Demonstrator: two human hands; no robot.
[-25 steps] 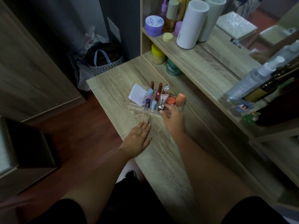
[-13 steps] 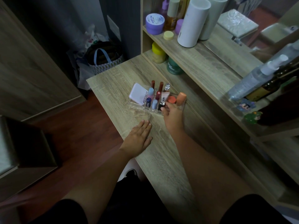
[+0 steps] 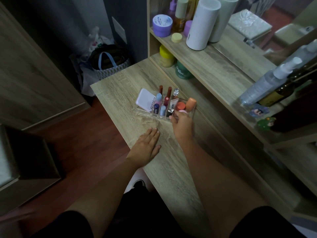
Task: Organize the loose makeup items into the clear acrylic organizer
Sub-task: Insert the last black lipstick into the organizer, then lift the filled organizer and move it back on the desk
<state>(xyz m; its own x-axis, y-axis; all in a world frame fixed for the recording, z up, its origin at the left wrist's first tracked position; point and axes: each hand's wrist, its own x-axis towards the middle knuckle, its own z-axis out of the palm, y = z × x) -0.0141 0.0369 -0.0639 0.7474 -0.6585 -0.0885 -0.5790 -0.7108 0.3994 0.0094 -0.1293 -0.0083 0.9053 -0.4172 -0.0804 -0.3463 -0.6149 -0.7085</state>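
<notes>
The clear acrylic organizer point(image 3: 141, 112) stands on the wooden table point(image 3: 120, 93). It holds a pink compact point(image 3: 145, 100), several upright lip tubes point(image 3: 169, 95), a dark blue stick point(image 3: 156, 109), an orange jar point(image 3: 180, 105) and an orange tube point(image 3: 190, 104). My right hand point(image 3: 182, 125) is at the organizer's near right corner, fingers curled beside a black-and-silver tube point(image 3: 169, 112) and a small pink round item point(image 3: 182, 111). The fingers hide whether they grip it. My left hand point(image 3: 147, 146) lies flat on the table, fingers apart, nearer to me than the organizer.
A shelf unit point(image 3: 214, 66) rises just right of the organizer, carrying a white cylinder point(image 3: 202, 23), a purple jar point(image 3: 162, 23), a spray bottle point(image 3: 267, 81) and other bottles. A woven bag point(image 3: 109, 66) sits on the floor beyond the table's far end.
My right hand has shifted slightly right along the organizer's front edge, and a pink round item now shows at its fingertips. The left hand has stayed flat on the table.
</notes>
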